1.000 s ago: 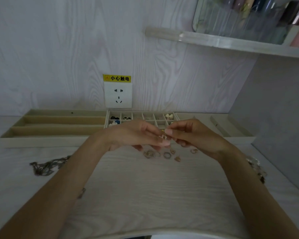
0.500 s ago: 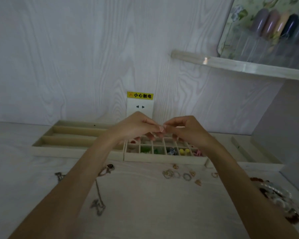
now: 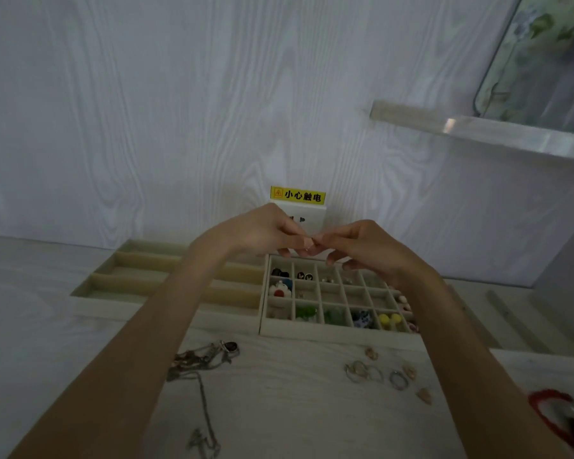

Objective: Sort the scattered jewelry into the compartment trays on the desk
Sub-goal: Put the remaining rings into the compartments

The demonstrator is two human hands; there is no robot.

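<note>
My left hand and my right hand meet fingertip to fingertip above the back edge of the grid tray. Together they pinch a tiny piece of jewelry, too small to identify. The grid tray holds earrings and beads in several cells. A long-slot tray lies to its left. Loose rings lie on the desk in front of the grid tray. A tangle of chain necklaces lies front left, one chain trailing toward me.
A wall socket with a yellow warning label sits behind my hands. A clear shelf juts out at upper right. A red bracelet pile lies at the right edge. Another tray lies at the right.
My hands have stayed pinched together and now sit higher and farther back, over the grid tray's rear. The view has tilted up and shifted, bringing the necklaces and the tray's cells into sight.
</note>
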